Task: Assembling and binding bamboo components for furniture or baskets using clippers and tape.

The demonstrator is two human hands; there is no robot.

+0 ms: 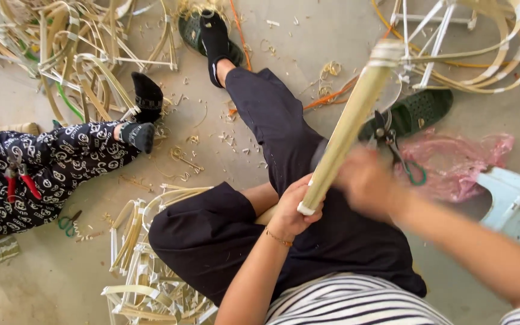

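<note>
I sit on the floor with my dark-trousered legs stretched out. My left hand [289,207] grips the lower end of a bundle of pale cane strips [349,123], which rises up and to the right and is bound at its top with light tape. My right hand [365,180] is blurred with motion just right of the bundle's lower part. It holds dark pliers with green handles [395,147]. The bundle rests over my lap.
Another person in patterned trousers [49,168] sits at left, holding red-handled pliers [19,180]. Heaps of cane frames lie at top left [85,54], bottom left [145,277] and top right [482,54]. A pink plastic bag [452,162], green sandal [419,111], pale stool [513,201] and green scissors [67,224] lie around.
</note>
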